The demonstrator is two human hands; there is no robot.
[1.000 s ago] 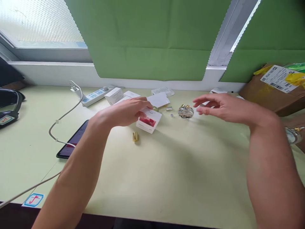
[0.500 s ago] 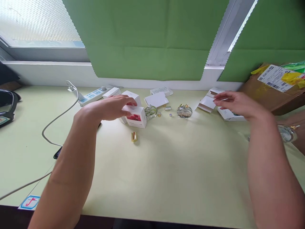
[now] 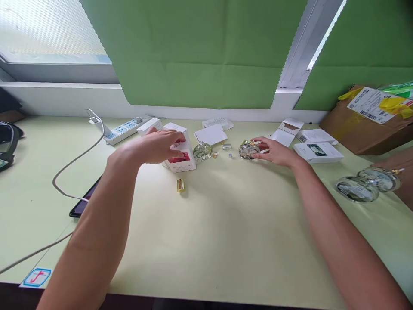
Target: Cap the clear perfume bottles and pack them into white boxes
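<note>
My left hand (image 3: 155, 146) grips a small white box with a red picture (image 3: 180, 158) that stands on the pale green table (image 3: 226, 224). To its right lies a round clear glass bottle (image 3: 202, 151). My right hand (image 3: 274, 151) has its fingers around a second round glass bottle with a gold top (image 3: 248, 150), which rests on the table. A gold cap (image 3: 180, 185) lies in front of the box. Small silver parts (image 3: 227, 147) lie between the two bottles.
White boxes (image 3: 318, 152) and an open carton (image 3: 288, 131) lie at the right, with a cardboard parcel (image 3: 364, 125) behind. Two more glass bottles (image 3: 368, 185) lie at the right edge. A power strip (image 3: 124, 129), cable (image 3: 74, 161) and phone (image 3: 85, 202) are at the left.
My left hand has drawn the red-picture box left and stood it up. My right hand swung right toward the white cartons, then came back and took hold of the gold-topped bottle.
</note>
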